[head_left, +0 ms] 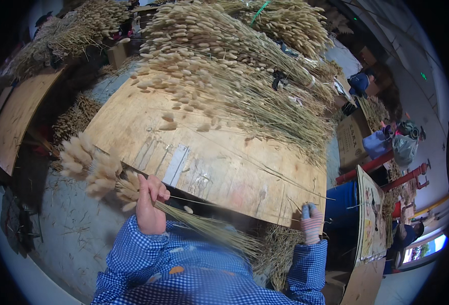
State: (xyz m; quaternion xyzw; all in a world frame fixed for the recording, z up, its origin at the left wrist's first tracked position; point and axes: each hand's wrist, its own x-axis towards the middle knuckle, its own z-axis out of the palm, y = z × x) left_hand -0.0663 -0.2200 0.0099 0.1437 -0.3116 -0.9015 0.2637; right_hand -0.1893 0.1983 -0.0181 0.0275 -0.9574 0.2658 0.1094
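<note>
Carton [350, 140], brown cardboard, dark-printed, right of frame. Left hand [151, 207], lower left, grasps tan fluffy-headed dried-grass bunch [103, 175]; striped-gloved right hand [311, 224] at plywood table [234, 175], grip unclear.

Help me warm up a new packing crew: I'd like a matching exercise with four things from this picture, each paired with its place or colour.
Things:
1. Small bunch
2. Barrel
3. Big pile of stalks
4. Sleeves

Places or colours:
A. Blue-and-white checked
B. Across the far side of the wooden table
C. In the left hand
D. Plain blue

Right pairs: 1-C; 2-D; 3-B; 4-A
</note>
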